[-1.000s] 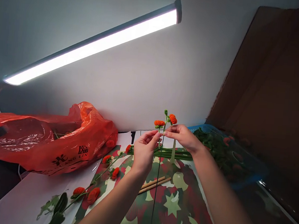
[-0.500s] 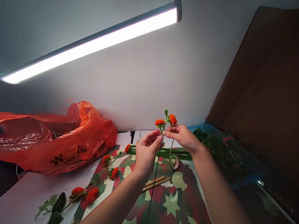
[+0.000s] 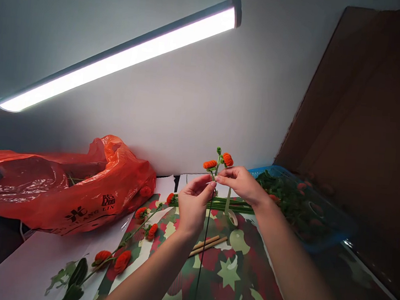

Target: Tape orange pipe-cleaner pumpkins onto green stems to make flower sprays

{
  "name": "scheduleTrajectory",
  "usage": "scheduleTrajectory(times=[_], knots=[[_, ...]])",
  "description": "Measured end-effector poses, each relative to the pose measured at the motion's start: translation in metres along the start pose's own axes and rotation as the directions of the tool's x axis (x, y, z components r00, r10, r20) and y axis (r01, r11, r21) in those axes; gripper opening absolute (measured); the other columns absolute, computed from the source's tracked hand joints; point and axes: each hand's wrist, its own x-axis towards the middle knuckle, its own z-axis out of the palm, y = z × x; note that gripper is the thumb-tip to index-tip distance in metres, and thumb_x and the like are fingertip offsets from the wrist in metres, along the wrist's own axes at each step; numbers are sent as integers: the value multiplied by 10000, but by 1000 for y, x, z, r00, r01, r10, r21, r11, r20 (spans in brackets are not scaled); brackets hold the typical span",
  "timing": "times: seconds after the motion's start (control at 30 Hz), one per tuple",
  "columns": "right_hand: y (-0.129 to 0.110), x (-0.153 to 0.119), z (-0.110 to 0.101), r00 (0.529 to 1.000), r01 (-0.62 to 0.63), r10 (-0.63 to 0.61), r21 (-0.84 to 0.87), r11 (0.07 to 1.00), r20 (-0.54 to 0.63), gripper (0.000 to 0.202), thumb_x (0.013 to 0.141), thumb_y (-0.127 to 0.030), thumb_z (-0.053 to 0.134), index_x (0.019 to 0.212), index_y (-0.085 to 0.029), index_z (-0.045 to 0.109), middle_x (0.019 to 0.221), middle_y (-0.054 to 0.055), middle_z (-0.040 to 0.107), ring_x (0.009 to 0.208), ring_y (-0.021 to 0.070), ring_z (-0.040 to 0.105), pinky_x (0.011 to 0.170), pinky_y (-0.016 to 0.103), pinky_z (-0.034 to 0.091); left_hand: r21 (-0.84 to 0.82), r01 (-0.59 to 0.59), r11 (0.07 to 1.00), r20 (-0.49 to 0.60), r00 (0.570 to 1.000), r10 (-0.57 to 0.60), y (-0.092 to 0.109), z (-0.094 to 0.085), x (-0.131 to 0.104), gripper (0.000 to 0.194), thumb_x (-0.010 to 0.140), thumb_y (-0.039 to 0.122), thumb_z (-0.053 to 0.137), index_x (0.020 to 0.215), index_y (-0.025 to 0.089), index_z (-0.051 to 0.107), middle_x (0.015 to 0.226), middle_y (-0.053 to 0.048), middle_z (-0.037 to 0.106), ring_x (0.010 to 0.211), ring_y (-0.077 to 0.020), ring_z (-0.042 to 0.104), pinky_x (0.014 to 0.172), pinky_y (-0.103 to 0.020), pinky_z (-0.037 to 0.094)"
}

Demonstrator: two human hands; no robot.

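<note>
Left hand (image 3: pixel 192 207) is pinching a dark stem (image 3: pixel 201 257), right hand (image 3: pixel 242 184) green tape (image 3: pixel 228 200) — orange flowers (image 3: pixel 227 160) are standing just above the fingertips (image 3: pixel 213 184).

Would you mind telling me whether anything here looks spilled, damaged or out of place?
Nothing stands out as spilled or damaged. The red plastic bag at the left is crumpled, but thin plastic does that. The orange-headed sprig between the left hand and right hand looks intact.

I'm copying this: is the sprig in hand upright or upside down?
Upright: its orange blooms stand above the fingertips, the dark stem running below.
</note>
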Motion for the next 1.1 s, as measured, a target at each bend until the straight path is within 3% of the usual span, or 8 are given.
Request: scheduleTrajectory(times=[0.23, 0.53, 0.67, 0.87, 1.1], knots=[[-2, -1, 0, 1000, 13, -14, 27, 1000, 5, 271, 651, -396, 664, 613, -128, 640, 598, -9, 537, 636, 126, 451, 658, 279, 332, -20, 28, 999, 32, 999, -27, 1, -2, 2, 287, 570, 226, 782, 828, 132, 699, 741, -31, 685, 635, -87, 588, 665, -239, 471], [-3, -1, 0, 1000, 12, -12, 36, 999, 0, 273, 639, -393, 675, 605, -124, 641, 606, -2, 551, 654, 129, 454, 677, 282, 343, -281, 285, 916, 32, 957, -288, 5, 1, 7, 248, 526, 60, 773, 751, 118, 687, 727, -26, 675, 659, -70, 611, 695, -192, 479], [-3, -1, 1, 1000, 8, -8, 50, 999, 3, 268, 640, -391, 679, 601, -130, 634, 607, -6, 547, 653, 129, 454, 675, 282, 337, -261, 240, 935, 36, 970, -239, 3, 1, 4, 225, 551, 117, 778, 758, 135, 689, 743, -21, 671, 668, -77, 606, 666, -201, 486], [-3, -1, 2, 1000, 8, -8, 21, 1000, -5, 233, 658, -348, 665, 572, -136, 619, 580, -16, 520, 628, 123, 439, 655, 280, 332, -53, 120, 991, 46, 992, -117, 1, -1, 0, 321, 600, 262, 766, 899, 167, 695, 821, -29, 680, 687, -95, 591, 631, -228, 483], [-4, -2, 0, 1000, 19, -19, 26, 999, 15, 262, 656, -391, 667, 594, -138, 644, 619, 18, 595, 677, 155, 506, 703, 301, 374, 8, 62, 998, 54, 997, -63, 1, -2, -1, 330, 554, 260, 788, 847, 133, 706, 731, -38, 686, 612, -94, 576, 632, -248, 462]])
